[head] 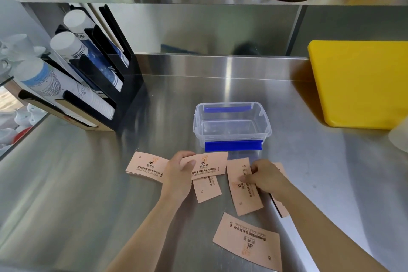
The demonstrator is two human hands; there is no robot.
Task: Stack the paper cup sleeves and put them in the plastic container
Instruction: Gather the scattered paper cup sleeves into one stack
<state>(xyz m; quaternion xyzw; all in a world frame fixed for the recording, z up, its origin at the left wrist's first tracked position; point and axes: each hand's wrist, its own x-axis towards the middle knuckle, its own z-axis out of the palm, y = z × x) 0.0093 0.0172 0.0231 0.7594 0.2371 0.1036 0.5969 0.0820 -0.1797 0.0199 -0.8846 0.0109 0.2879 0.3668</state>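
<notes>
Pink sleeves (244,185) lie scattered near the surface's (88,183) front edge, none yet in the empty box (231,126) just behind them. Your left hand (178,174) pinches one sleeve; your right hand (265,178) presses fingertips on another. Stacking looks barely begun, with several left to gather. A cup rack (106,86) at the left edge and a yellow board (359,81) at the right stand clear of the path.

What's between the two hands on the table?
In the head view, a small pink cup sleeve lies on the table between the left hand and right hand.
</notes>
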